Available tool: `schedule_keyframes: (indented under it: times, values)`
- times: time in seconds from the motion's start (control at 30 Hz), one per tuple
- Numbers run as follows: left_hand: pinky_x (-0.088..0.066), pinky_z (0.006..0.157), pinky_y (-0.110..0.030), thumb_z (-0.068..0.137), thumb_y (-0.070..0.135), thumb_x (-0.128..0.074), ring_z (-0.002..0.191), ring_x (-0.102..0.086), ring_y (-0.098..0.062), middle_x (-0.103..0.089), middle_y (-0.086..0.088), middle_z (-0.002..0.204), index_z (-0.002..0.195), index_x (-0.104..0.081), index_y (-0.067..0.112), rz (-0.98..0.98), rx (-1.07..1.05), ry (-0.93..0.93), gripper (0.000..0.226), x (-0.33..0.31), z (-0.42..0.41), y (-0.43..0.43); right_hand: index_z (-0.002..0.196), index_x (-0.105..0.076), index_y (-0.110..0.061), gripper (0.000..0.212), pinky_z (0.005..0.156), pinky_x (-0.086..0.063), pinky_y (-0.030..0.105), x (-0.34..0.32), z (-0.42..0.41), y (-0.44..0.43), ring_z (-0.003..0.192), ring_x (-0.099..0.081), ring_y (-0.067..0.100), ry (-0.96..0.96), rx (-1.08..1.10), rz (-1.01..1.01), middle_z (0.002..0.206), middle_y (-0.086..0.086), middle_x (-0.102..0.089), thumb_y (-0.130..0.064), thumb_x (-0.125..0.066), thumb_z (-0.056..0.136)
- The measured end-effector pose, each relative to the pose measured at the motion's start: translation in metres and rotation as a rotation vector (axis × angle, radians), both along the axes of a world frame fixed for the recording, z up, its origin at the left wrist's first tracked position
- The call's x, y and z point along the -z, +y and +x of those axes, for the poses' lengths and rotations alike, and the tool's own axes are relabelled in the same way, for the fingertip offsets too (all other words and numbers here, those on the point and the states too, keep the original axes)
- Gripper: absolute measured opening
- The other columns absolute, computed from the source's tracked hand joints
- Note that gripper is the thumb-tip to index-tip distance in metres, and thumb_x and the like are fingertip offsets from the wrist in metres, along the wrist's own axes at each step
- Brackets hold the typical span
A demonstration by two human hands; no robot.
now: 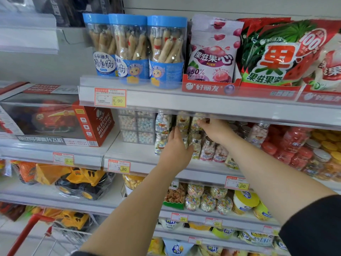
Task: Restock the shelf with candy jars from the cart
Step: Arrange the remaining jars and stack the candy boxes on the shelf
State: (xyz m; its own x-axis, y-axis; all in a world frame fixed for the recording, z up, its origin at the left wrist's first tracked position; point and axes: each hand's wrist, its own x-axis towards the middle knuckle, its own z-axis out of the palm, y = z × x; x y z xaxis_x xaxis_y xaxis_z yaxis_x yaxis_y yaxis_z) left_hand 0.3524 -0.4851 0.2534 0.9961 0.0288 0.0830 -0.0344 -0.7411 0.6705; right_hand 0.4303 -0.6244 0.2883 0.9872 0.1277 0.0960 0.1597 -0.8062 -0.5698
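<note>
Small clear candy jars with silver lids [207, 149] stand stacked in two layers on the middle shelf [129, 156]. My left hand [176, 149] reaches in among the lower jars, its fingers against a jar [196, 145] in the front rows; the fingertips are hidden. My right hand [215, 129] is higher, its fingers curled round an upper-layer jar [197, 121] just under the shelf above. The red cart [27, 231] shows at the bottom left.
Clear boxes of pastel candy [136, 126] stand left of the jars, red and yellow candy jars [295, 145] to the right. Tall blue-lidded jars [166, 50] and fruit candy bags sit on the upper shelf. Toy boxes and trucks fill the left shelves.
</note>
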Motion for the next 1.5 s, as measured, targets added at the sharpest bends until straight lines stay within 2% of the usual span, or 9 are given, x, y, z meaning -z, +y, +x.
schedule_keyframes:
  times: [0.1, 0.23, 0.43, 0.67, 0.97, 1.23, 1.37, 1.5]
  values:
    - [-0.034, 0.111, -0.038, 0.101, 0.035, -0.052, 0.149, -0.020, -0.026, -0.004, -0.008, 0.166, 0.158, -0.001, 0.009, -0.015, -0.007, 0.012, 0.081, -0.002, 0.005, -0.002, 0.139, -0.043, -0.014, 0.047, 0.099, -0.046, 0.042, 0.004, 0.003, -0.002, 0.112, -0.057, 0.033, 0.009, -0.003, -0.001, 0.128, 0.013, -0.059, -0.042, -0.048, 0.101]
    - [-0.035, 0.111, -0.039, 0.100, 0.034, -0.052, 0.147, -0.026, -0.026, -0.009, -0.008, 0.165, 0.158, -0.002, 0.010, -0.023, -0.005, 0.003, 0.081, -0.001, 0.010, -0.002, 0.141, -0.043, -0.017, 0.048, 0.100, -0.044, 0.040, 0.006, 0.005, -0.001, 0.118, -0.054, 0.031, -0.007, -0.017, 0.006, 0.133, 0.010, -0.057, -0.042, -0.049, 0.101]
    - [-0.035, 0.110, -0.040, 0.099, 0.037, -0.053, 0.147, -0.026, -0.027, -0.008, -0.009, 0.165, 0.158, -0.001, 0.010, -0.009, 0.003, 0.020, 0.083, 0.001, 0.016, -0.001, 0.135, -0.048, -0.014, 0.043, 0.090, -0.048, 0.035, 0.009, 0.008, 0.001, 0.107, -0.059, 0.029, -0.034, -0.010, 0.010, 0.124, 0.010, -0.061, -0.041, -0.049, 0.101]
    - [-0.037, 0.108, -0.040, 0.099, 0.036, -0.054, 0.144, -0.031, -0.028, -0.012, -0.009, 0.164, 0.158, -0.001, 0.011, -0.030, 0.003, 0.013, 0.083, 0.002, 0.018, -0.001, 0.137, -0.047, -0.015, 0.045, 0.091, -0.048, 0.035, 0.011, 0.007, 0.000, 0.109, -0.059, 0.030, -0.064, -0.022, 0.026, 0.126, 0.011, -0.062, -0.042, -0.050, 0.101]
    - [-0.036, 0.109, -0.039, 0.099, 0.037, -0.054, 0.145, -0.031, -0.028, -0.010, -0.010, 0.164, 0.158, -0.001, 0.011, -0.028, 0.015, 0.016, 0.083, 0.002, 0.017, 0.000, 0.128, -0.053, -0.011, 0.040, 0.091, -0.051, 0.042, 0.013, 0.008, 0.002, 0.103, -0.062, 0.032, -0.084, 0.003, 0.025, 0.117, 0.015, -0.065, -0.040, -0.052, 0.100]
    - [-0.036, 0.109, -0.038, 0.099, 0.035, -0.053, 0.145, -0.030, -0.027, -0.005, -0.007, 0.165, 0.158, -0.001, 0.011, -0.027, 0.011, 0.002, 0.082, 0.002, 0.015, 0.000, 0.126, -0.053, -0.015, 0.042, 0.088, -0.053, 0.039, 0.015, 0.009, 0.000, 0.096, -0.063, 0.027, -0.086, 0.012, -0.013, 0.109, 0.010, -0.067, -0.046, -0.055, 0.097]
    - [-0.041, 0.099, -0.038, 0.099, 0.037, -0.053, 0.126, -0.055, -0.028, 0.002, -0.004, 0.166, 0.158, 0.002, 0.013, -0.028, 0.009, -0.008, 0.083, 0.004, 0.010, -0.003, 0.132, -0.050, -0.016, 0.044, 0.089, -0.051, 0.037, 0.013, 0.005, -0.002, 0.102, -0.061, 0.028, -0.094, 0.012, -0.024, 0.117, 0.009, -0.065, -0.042, -0.055, 0.097]
    - [-0.050, 0.089, -0.036, 0.099, 0.038, -0.053, 0.115, -0.060, -0.020, 0.001, 0.005, 0.165, 0.159, -0.003, 0.017, -0.052, 0.007, -0.076, 0.080, 0.008, -0.005, -0.009, 0.133, -0.049, -0.014, 0.044, 0.088, -0.052, 0.038, 0.003, -0.012, -0.010, 0.102, -0.062, 0.032, -0.077, 0.034, -0.079, 0.117, 0.015, -0.064, -0.039, -0.055, 0.098]
